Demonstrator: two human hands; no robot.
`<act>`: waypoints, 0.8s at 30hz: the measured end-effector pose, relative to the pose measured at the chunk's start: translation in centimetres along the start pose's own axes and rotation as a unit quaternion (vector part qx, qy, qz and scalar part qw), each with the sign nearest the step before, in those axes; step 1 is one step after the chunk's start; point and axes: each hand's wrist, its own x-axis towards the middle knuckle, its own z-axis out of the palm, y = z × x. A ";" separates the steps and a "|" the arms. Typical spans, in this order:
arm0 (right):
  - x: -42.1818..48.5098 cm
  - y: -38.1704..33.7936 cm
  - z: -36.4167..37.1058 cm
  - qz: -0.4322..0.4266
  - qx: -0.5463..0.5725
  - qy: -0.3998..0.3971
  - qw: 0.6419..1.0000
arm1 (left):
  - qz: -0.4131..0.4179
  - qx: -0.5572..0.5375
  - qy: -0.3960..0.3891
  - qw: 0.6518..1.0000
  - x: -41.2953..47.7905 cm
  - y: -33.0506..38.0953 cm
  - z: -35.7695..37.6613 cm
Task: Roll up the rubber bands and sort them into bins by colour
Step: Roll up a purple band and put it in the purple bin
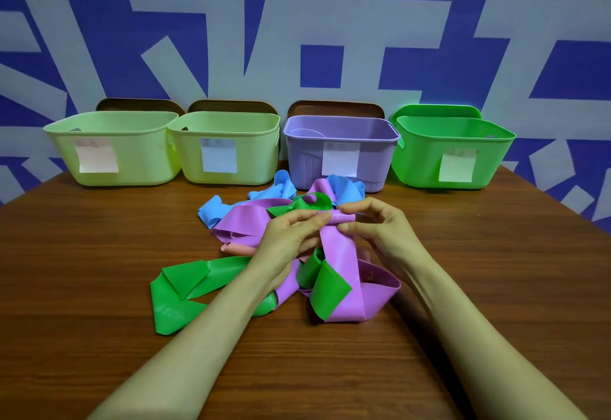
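Between both hands (291, 234) (380, 231), pinched purple band (337, 254) trails toward the person

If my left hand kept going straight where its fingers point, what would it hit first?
Most likely your right hand: the left hand points rightward along the purple band both pinch, fingertips almost meeting there. Depth is unclear.

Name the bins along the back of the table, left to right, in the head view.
Far-left lime bin → second lime bin → purple bin → green bin.
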 end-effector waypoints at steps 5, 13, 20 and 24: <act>-0.2 -0.3 0.2 -0.001 0.002 -0.027 1.000 | 0.013 -0.002 0.026 1.000 0.1 -0.3 0.0; 0.1 0.0 -0.1 0.030 -0.029 -0.040 0.998 | 0.059 0.012 0.019 0.998 0.3 -0.4 -0.2; 0.3 0.4 -0.3 0.027 0.022 -0.020 0.999 | 0.012 0.028 -0.006 1.000 0.3 -0.6 -0.1; 0.2 0.3 -0.3 0.023 0.025 -0.030 0.999 | 0.016 0.065 -0.010 0.998 0.3 -0.3 -0.4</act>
